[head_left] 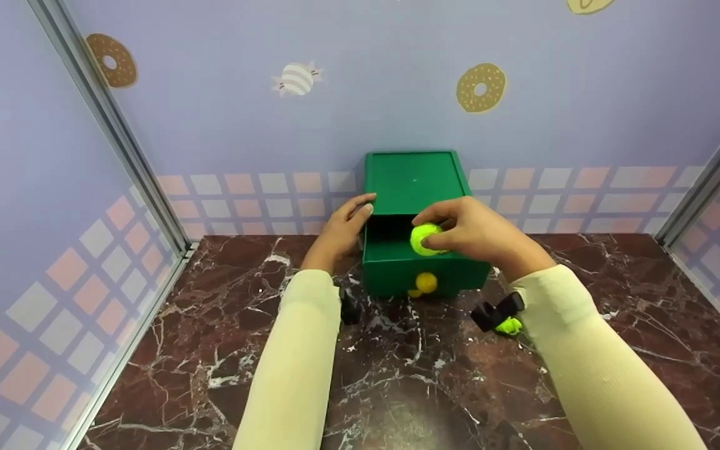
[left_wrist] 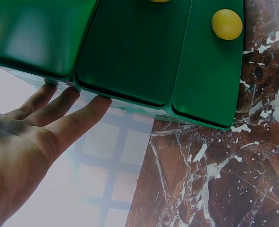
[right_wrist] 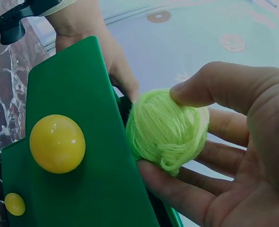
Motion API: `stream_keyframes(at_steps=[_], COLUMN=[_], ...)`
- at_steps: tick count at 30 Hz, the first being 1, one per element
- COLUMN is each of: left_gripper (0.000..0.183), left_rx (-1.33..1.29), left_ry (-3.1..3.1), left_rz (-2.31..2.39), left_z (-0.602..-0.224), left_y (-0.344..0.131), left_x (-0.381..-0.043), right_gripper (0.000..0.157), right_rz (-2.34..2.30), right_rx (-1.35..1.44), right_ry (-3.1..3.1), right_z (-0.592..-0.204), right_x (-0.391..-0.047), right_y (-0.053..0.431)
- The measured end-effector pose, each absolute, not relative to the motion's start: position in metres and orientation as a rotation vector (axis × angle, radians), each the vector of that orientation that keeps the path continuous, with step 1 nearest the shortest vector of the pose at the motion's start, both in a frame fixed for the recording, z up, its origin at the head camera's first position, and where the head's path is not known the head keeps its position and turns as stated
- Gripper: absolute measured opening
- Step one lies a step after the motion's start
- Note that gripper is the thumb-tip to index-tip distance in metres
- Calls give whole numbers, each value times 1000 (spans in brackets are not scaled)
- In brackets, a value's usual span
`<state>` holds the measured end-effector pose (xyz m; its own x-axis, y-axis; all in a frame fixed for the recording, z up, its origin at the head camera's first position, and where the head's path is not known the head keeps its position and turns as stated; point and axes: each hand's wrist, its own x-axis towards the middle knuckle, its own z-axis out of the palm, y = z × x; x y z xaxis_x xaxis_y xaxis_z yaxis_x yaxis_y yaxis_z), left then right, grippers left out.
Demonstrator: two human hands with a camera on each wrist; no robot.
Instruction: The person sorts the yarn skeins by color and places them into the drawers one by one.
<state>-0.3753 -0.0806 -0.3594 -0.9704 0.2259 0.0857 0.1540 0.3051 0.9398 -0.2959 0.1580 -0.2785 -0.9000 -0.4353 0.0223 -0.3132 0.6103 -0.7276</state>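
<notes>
While fingertips of the right hand [head_left: 479, 231] pinch one yarn ball [right_wrist: 167, 127] at the green cabinet [head_left: 415, 181]'s open upper drawer [head_left: 391, 275], left hand [head_left: 339, 234]'s extended fingers against the cabinet's left side, loose loops [right_wrist: 170, 160] might snag the drawer's edge.

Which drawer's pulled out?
The top drawer, right under the cabinet's roof: its front juts past the lower drawer, and a dark opening shows behind it.
</notes>
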Motion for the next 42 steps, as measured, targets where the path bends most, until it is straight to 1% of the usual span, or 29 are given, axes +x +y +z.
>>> stream_keyframes(at_steps=[18, 32, 42], left_gripper=[41, 40, 40], left_rx=[328, 332, 324], left_ry=[2446, 2418, 2428], left_rz=[1779, 1845, 1800], left_z=[-360, -360, -358], left_y=[-82, -81, -81], left_x=[-373, -374, -372], right_gripper=[35, 34, 35], right_rz=[-1322, -1393, -1459], right_rx=[-647, -655, -653], right_ry=[2664, 2681, 2658], right_z=[-284, -282, -281], right_x=[-281, -267, -258], right_y=[181, 194, 202])
